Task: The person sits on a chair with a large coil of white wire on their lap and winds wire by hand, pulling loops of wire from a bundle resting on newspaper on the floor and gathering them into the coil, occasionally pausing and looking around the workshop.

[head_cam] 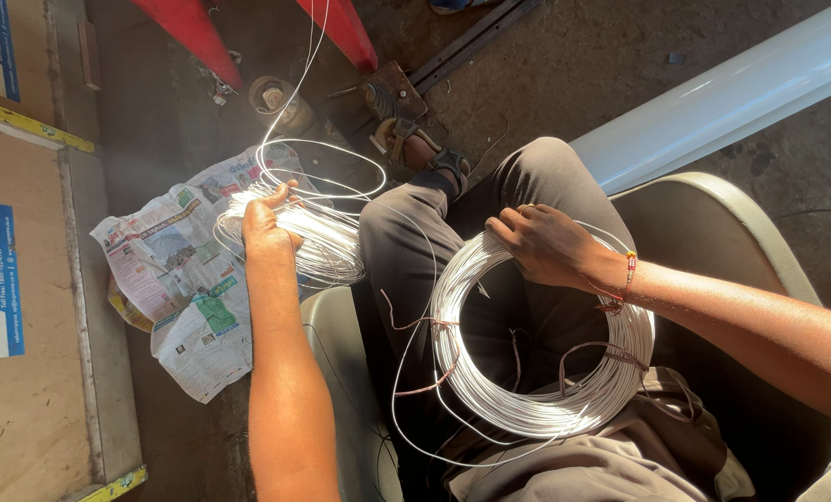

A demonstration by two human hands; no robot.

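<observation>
Where right hand (550, 246) grips wire coil (536, 400), fingertips hidden, elbow cropped

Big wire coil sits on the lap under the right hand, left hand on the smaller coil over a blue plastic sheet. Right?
Not quite: in the head view the smaller coil under the left hand lies over a newspaper, not a blue plastic sheet. The big wire coil does sit on the lap under the right hand.
</observation>
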